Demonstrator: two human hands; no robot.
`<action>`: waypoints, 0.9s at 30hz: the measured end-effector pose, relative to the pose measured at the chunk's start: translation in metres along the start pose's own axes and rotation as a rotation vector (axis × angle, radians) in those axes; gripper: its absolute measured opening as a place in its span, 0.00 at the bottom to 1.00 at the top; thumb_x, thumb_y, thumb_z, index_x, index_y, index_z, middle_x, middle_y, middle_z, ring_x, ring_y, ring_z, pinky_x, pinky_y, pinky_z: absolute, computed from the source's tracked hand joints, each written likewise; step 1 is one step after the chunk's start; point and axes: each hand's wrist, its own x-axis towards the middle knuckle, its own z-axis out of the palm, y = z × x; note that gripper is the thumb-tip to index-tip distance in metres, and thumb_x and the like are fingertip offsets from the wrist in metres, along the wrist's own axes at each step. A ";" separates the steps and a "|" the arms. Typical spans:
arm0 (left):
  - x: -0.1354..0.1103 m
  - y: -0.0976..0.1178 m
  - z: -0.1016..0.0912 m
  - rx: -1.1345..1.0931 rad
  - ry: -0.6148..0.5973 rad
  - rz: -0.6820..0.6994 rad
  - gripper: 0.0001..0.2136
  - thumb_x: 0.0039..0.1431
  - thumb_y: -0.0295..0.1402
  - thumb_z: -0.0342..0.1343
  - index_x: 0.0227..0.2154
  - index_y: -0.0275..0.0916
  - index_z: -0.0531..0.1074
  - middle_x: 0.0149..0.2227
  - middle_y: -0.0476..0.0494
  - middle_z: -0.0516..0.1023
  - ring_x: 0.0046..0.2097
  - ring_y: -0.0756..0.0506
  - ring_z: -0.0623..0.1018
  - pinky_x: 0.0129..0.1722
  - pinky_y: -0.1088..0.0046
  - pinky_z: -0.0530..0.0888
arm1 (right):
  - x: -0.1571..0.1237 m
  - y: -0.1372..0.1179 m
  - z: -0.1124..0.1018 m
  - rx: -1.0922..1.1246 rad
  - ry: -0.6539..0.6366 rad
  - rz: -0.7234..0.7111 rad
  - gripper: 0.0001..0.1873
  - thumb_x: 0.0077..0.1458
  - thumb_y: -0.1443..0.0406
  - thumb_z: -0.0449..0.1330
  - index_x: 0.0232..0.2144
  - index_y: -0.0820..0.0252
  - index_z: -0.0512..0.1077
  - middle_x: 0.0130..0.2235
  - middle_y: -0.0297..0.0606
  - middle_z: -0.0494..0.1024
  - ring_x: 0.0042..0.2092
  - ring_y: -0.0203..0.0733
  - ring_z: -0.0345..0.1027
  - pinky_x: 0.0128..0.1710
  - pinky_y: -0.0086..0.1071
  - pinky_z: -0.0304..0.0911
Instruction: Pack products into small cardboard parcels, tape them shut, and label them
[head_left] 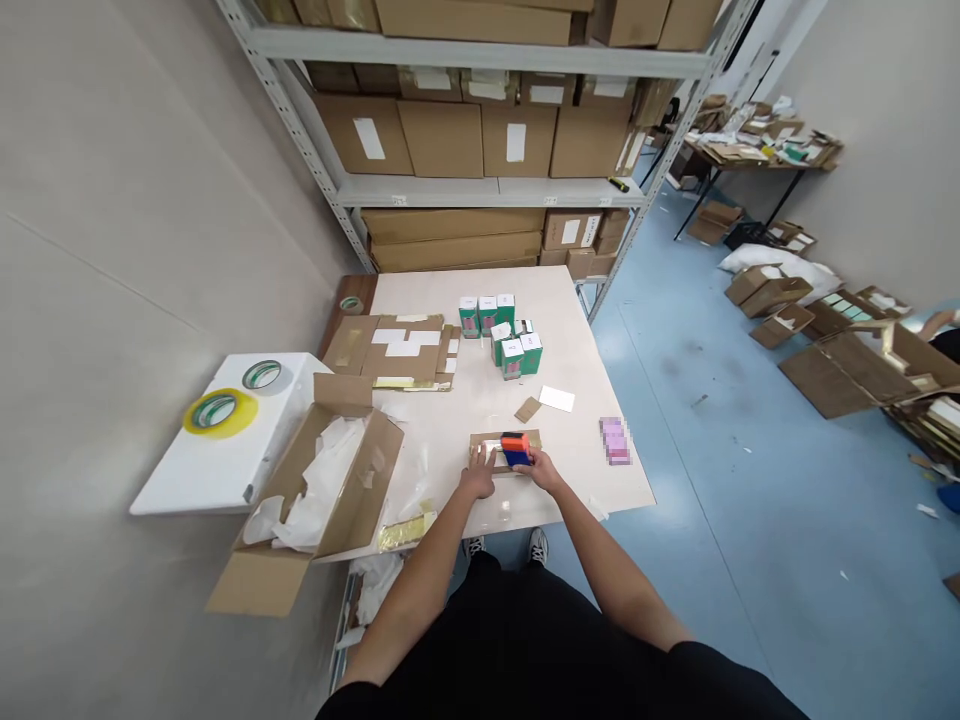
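A small flat cardboard box [487,441] lies near the front edge of the white table [450,420]. My left hand [478,480] presses down on the box's near left end, fingers bent. My right hand [541,468] grips an orange and blue tape dispenser [514,449] that rests on top of the box. Behind them stand several green and white product boxes [504,335]. A white card [556,399] and a cardboard scrap [527,409] lie between those and the small box.
An open carton [322,490] with white packing paper overhangs the table's left corner. Flattened cardboard [394,350] lies at the back left. Tape rolls [221,410] sit on a white side shelf. A pink blurred object [615,440] lies at the right. Metal shelving [480,190] with cartons stands behind.
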 end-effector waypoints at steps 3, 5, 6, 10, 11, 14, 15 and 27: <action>-0.002 -0.010 -0.012 -0.254 0.136 0.068 0.40 0.51 0.21 0.56 0.70 0.42 0.62 0.76 0.36 0.50 0.76 0.35 0.50 0.70 0.50 0.59 | 0.000 0.004 -0.001 -0.017 -0.011 -0.001 0.33 0.39 0.47 0.75 0.47 0.54 0.78 0.45 0.38 0.84 0.49 0.54 0.78 0.55 0.47 0.70; -0.001 -0.010 -0.023 -0.437 0.317 0.110 0.31 0.56 0.22 0.54 0.64 0.39 0.71 0.69 0.35 0.67 0.71 0.37 0.64 0.69 0.57 0.62 | 0.000 0.004 -0.004 -0.054 -0.026 -0.004 0.33 0.40 0.47 0.74 0.47 0.54 0.77 0.46 0.39 0.84 0.50 0.54 0.78 0.55 0.47 0.70; 0.000 -0.008 -0.030 -0.511 0.409 0.140 0.26 0.59 0.24 0.53 0.61 0.38 0.74 0.65 0.35 0.73 0.68 0.38 0.69 0.69 0.59 0.63 | 0.000 0.003 -0.004 -0.074 -0.032 -0.007 0.33 0.41 0.47 0.74 0.48 0.54 0.77 0.47 0.40 0.84 0.50 0.55 0.77 0.55 0.47 0.70; 0.008 0.006 -0.064 -0.725 0.495 0.306 0.18 0.67 0.33 0.51 0.55 0.40 0.78 0.59 0.39 0.78 0.60 0.41 0.76 0.63 0.63 0.70 | 0.002 -0.003 -0.004 -0.159 -0.039 -0.031 0.32 0.44 0.49 0.73 0.50 0.54 0.76 0.48 0.40 0.83 0.51 0.55 0.77 0.57 0.48 0.68; 0.011 0.009 -0.072 -0.755 0.441 0.353 0.18 0.67 0.35 0.53 0.54 0.40 0.79 0.59 0.39 0.79 0.58 0.41 0.78 0.61 0.64 0.72 | 0.002 -0.005 -0.003 -0.178 -0.041 -0.033 0.32 0.45 0.50 0.73 0.51 0.54 0.76 0.48 0.40 0.83 0.51 0.55 0.77 0.56 0.48 0.68; 0.019 0.013 -0.093 -0.748 0.224 0.467 0.15 0.61 0.38 0.60 0.47 0.39 0.83 0.51 0.39 0.84 0.52 0.41 0.81 0.56 0.66 0.75 | 0.003 -0.009 -0.001 -0.225 -0.042 -0.033 0.30 0.46 0.51 0.73 0.49 0.54 0.77 0.47 0.39 0.83 0.50 0.55 0.76 0.55 0.47 0.68; 0.022 0.012 -0.098 -0.728 0.160 0.489 0.14 0.58 0.38 0.61 0.43 0.39 0.84 0.47 0.40 0.85 0.50 0.40 0.82 0.54 0.66 0.76 | 0.003 -0.011 -0.001 -0.247 -0.042 -0.030 0.29 0.46 0.51 0.73 0.49 0.54 0.77 0.47 0.38 0.83 0.50 0.55 0.76 0.55 0.47 0.68; 0.019 -0.005 -0.083 -0.940 0.280 0.377 0.10 0.53 0.39 0.65 0.31 0.37 0.83 0.35 0.41 0.86 0.41 0.41 0.84 0.45 0.66 0.78 | -0.003 -0.040 0.013 -0.430 0.051 -0.002 0.33 0.55 0.45 0.65 0.57 0.54 0.73 0.51 0.43 0.82 0.52 0.58 0.75 0.55 0.50 0.67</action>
